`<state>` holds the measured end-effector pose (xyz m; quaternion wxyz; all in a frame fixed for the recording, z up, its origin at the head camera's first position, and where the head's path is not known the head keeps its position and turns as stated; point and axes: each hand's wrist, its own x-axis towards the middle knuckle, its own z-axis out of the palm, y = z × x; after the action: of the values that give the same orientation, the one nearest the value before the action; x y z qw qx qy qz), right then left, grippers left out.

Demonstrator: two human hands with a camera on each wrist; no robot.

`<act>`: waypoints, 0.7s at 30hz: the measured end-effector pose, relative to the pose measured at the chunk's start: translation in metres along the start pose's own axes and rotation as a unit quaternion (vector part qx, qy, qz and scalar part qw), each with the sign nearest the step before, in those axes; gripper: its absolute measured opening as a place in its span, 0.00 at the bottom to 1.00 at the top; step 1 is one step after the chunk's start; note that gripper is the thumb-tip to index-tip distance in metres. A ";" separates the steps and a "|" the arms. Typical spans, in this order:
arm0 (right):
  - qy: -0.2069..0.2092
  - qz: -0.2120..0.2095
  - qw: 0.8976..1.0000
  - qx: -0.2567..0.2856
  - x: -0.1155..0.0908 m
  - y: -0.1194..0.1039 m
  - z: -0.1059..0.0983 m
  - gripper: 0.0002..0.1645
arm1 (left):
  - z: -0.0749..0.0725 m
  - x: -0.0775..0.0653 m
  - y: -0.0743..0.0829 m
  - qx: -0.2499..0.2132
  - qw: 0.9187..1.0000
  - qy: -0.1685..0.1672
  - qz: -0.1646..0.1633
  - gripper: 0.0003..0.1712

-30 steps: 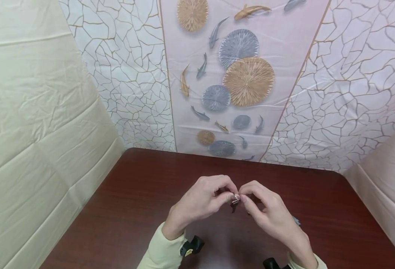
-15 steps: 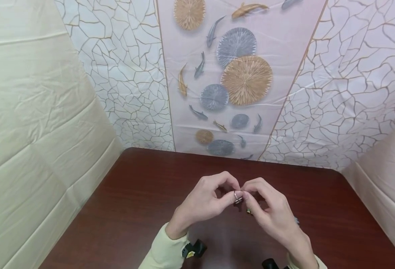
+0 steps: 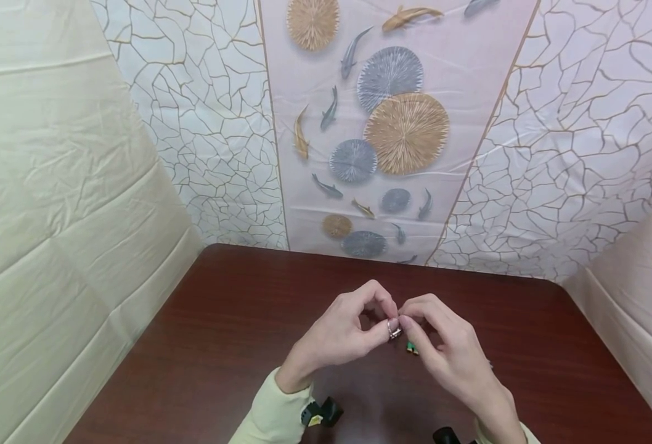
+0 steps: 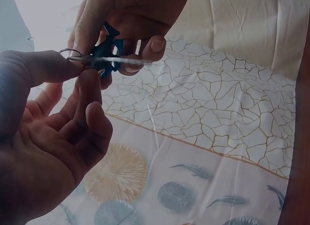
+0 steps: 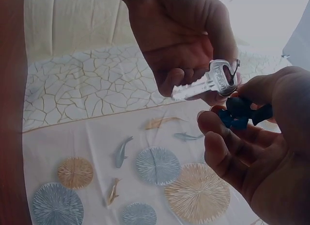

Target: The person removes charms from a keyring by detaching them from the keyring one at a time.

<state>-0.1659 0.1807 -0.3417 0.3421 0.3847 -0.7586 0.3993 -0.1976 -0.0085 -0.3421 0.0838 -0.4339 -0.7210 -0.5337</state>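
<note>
Above the table my left hand (image 3: 337, 333) pinches a metal key ring (image 4: 69, 52) between thumb and fingers. A silver key (image 5: 203, 84) is threaded on the ring, its toothed blade pointing away from the right hand in the right wrist view. My right hand (image 3: 453, 351) meets the left at the fingertips and holds a small teal figurine (image 5: 237, 110) at the ring. Parts of the figurine lie hidden behind fingers. In the head view a small green piece (image 3: 411, 348) shows below the right thumb.
Both hands are over a dark reddish-brown table (image 3: 237, 296). A patterned cloth backdrop (image 3: 315, 185) rises behind its far edge, and a pale cloth (image 3: 71, 234) hangs on the left. A black wrist camera (image 3: 331, 411) is strapped to the left sleeve.
The ring and key have turned slightly at the fingertips, and the dark piece hanging below them is less visible. More of the green piece shows under the right thumb. Both hands stay nearly in place.
</note>
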 end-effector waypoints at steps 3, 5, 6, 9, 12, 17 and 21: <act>0.001 -0.004 1.000 -0.004 0.001 0.000 0.001 0.01 | 0.000 0.000 0.000 0.003 1.000 -0.007 -0.007 0.11; 0.002 -0.005 1.000 -0.009 0.001 0.000 0.002 0.01 | -0.001 -0.001 -0.001 0.003 1.000 -0.010 -0.014 0.12; 0.002 -0.006 1.000 -0.010 0.001 0.000 0.002 0.01 | -0.001 -0.001 -0.001 0.004 1.000 -0.011 -0.015 0.13; 0.003 -0.009 1.000 -0.011 0.000 0.000 0.002 0.03 | -0.001 -0.001 -0.001 0.010 1.000 -0.015 -0.014 0.14; 0.003 -0.011 1.000 -0.010 0.000 0.000 0.002 0.02 | -0.001 -0.001 -0.002 0.021 1.000 -0.019 -0.010 0.14; -0.001 -0.013 1.000 -0.009 0.000 -0.001 0.002 0.01 | -0.004 -0.001 -0.001 0.040 0.999 -0.024 -0.008 0.12; -0.005 -0.011 1.000 -0.005 0.000 -0.002 0.002 0.01 | -0.005 -0.001 0.000 0.046 0.998 -0.026 -0.018 0.10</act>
<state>-0.1641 0.1780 -0.3419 0.3449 0.3933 -0.7577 0.3901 -0.1991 -0.0135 -0.3408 0.0751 -0.4302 -0.7547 -0.4896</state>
